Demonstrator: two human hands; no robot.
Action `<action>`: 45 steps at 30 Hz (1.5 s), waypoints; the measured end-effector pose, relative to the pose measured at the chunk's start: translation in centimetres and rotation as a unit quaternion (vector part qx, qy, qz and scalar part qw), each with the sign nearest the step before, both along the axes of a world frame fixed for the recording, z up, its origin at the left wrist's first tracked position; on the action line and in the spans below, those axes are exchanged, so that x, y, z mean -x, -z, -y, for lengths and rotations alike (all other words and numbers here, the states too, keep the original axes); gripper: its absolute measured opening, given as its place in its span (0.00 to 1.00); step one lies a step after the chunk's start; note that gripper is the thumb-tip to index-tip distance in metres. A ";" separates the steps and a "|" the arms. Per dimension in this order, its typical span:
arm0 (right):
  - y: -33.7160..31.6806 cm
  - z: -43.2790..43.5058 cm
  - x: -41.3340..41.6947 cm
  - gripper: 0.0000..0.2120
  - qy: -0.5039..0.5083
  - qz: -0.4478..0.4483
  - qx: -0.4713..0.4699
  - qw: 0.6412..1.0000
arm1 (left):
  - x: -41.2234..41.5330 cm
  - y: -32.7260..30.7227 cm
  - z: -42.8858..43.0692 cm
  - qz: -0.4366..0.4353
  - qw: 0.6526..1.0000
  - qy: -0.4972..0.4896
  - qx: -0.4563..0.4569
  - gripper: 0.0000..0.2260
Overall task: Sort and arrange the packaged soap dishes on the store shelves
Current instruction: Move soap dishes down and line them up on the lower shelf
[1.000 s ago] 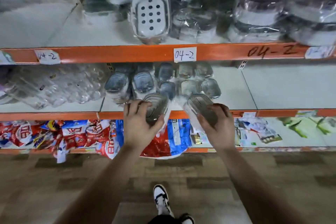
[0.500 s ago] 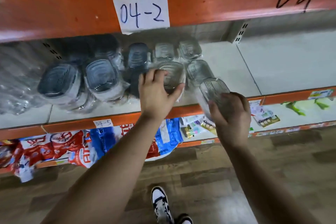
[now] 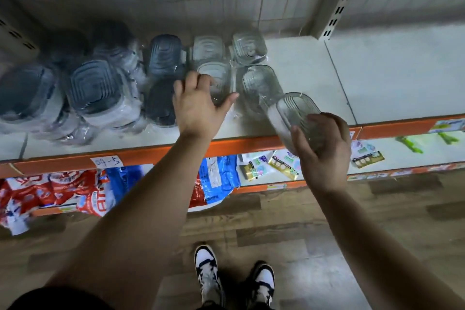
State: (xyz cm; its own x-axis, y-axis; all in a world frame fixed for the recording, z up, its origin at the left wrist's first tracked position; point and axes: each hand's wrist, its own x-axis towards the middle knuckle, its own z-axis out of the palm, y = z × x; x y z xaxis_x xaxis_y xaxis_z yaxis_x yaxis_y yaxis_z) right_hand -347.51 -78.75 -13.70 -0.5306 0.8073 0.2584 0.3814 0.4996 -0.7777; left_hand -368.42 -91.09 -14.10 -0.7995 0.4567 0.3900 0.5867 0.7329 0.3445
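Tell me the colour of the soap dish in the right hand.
Clear, see-through soap dish; head view shows it.

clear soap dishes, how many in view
5. back-left dish and back-right dish at the rear; front-left dish held by the left hand; front-right dish beside it; fifth dish in the right hand. The dark dishes may hide others.

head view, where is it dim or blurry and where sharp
Head view: the dark soap dishes at the left are dim and smeared; the clear soap dish in the right hand is sharper, with faint glints.
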 end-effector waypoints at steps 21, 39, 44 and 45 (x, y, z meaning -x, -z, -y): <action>-0.6 -3.2 8.5 0.23 -0.077 0.030 -0.048 0.995 | -6.6 5.7 5.7 0.013 0.997 0.050 0.061 0.12; -2.5 -2.3 8.1 0.22 -0.147 0.177 -0.137 0.963 | -7.8 3.7 5.7 0.077 0.991 0.053 0.092 0.12; -4.8 -0.7 4.8 0.20 -0.157 0.129 -0.099 0.974 | -9.7 -0.6 5.7 0.050 0.991 0.044 0.119 0.16; -5.6 -0.4 4.0 0.19 -0.160 0.116 -0.094 0.976 | -10.2 -1.8 5.8 0.043 0.991 0.044 0.120 0.16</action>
State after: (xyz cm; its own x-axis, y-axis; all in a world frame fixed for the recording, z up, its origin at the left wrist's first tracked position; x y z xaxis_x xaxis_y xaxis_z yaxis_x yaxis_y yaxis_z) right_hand -351.52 -78.39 -8.13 -0.8091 0.5412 0.2290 0.3373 0.7468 -0.5732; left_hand -358.22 -96.88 -12.30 -0.7779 0.5974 0.1947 0.6282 0.7470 0.2177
